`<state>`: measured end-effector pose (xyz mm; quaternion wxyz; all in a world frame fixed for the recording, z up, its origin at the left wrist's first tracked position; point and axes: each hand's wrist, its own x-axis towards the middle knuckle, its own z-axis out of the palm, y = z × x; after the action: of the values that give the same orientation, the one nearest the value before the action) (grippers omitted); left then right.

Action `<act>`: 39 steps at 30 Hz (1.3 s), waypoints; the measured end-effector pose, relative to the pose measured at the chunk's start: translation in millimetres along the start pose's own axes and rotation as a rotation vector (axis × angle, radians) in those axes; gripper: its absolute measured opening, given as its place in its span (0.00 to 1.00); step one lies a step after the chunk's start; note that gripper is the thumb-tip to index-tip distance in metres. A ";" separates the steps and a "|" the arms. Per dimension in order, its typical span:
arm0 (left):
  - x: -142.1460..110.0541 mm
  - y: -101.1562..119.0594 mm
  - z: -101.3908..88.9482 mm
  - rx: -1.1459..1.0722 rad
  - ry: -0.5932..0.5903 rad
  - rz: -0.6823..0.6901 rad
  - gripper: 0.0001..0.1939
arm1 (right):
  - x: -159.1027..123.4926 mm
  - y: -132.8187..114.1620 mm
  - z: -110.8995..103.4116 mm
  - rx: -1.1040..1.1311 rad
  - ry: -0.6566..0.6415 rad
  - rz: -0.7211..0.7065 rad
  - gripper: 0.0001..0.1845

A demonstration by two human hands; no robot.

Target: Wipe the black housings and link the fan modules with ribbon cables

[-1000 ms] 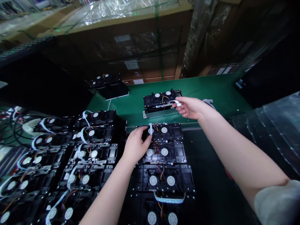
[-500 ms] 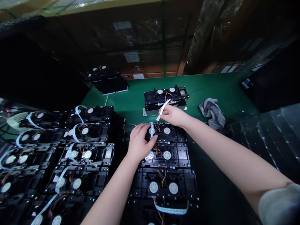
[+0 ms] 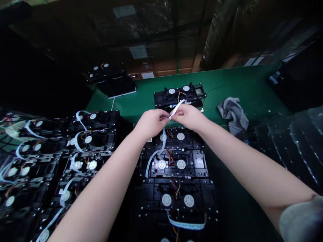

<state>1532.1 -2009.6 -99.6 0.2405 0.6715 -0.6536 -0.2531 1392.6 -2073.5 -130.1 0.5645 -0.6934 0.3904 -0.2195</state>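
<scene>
Between my two hands, right by the front of a black module with two white discs (image 3: 179, 95), the fingertips come together. My right hand (image 3: 191, 117) is closed in a pinch on a white flat ribbon cable (image 3: 179, 107) that arches up over its fingers. My left hand (image 3: 152, 125) pinches at the lower end of that cable; the exact contact is hidden by the fingers. Just below the left hand, a blue-and-white ribbon cable (image 3: 164, 141) hangs over a black module (image 3: 191, 143). Whether the two cables are joined cannot be seen.
More black modules (image 3: 199, 195) stand in a row toward me, with other rows (image 3: 101, 144) at left. A grey cloth (image 3: 233, 112) lies on the green table (image 3: 217, 80). Another module (image 3: 113, 84) stands back left; stacked dark sheets (image 3: 285, 144) are at right. Wrapped cartons stand behind.
My left hand has moved up and away from the near module to meet the right hand at the white cable's end. The blue-and-white cable now trails down over the modules.
</scene>
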 end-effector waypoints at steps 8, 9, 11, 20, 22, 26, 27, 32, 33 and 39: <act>10.3 -5.5 5.3 0.054 -0.251 -0.040 0.13 | -9.1 -0.8 -32.7 -0.308 0.108 0.003 0.07; 11.9 -8.4 4.9 0.071 -0.259 -0.036 0.13 | -8.6 -0.6 -42.5 -0.425 0.239 -0.045 0.09; 15.4 -14.6 4.0 0.075 -0.243 -0.050 0.11 | -4.7 1.3 -63.4 -0.670 0.475 -0.177 0.17; 15.1 -22.9 3.1 -0.046 -0.195 -0.171 0.08 | 45.8 45.7 -111.8 -0.916 0.146 -0.258 0.42; 11.7 -25.0 3.2 -0.111 -0.207 -0.184 0.07 | 50.4 48.1 -107.1 -0.898 0.155 -0.285 0.39; 4.1 -38.5 -0.5 -0.191 -0.135 -0.206 0.10 | 50.9 39.1 -85.6 -0.880 0.180 -0.294 0.37; 2.3 -43.4 -2.3 -0.156 -0.089 -0.215 0.10 | 50.5 36.3 -78.9 -0.870 0.184 -0.290 0.37; -2.8 -61.0 -12.0 -0.196 0.057 -0.252 0.06 | 50.5 29.5 -49.4 -0.818 0.144 -0.301 0.34; -3.1 -61.5 -13.0 -0.252 0.058 -0.271 0.05 | 50.6 29.2 -45.1 -0.806 0.130 -0.312 0.33; -6.6 -53.4 -12.1 -0.316 0.055 -0.295 0.08 | 46.7 23.6 -32.9 -0.851 0.117 -0.298 0.34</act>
<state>1580.3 -2001.4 -125.2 0.3211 0.7206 -0.4934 -0.3664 1389.1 -2131.8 -150.2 0.1685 -0.8988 0.3730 -0.1569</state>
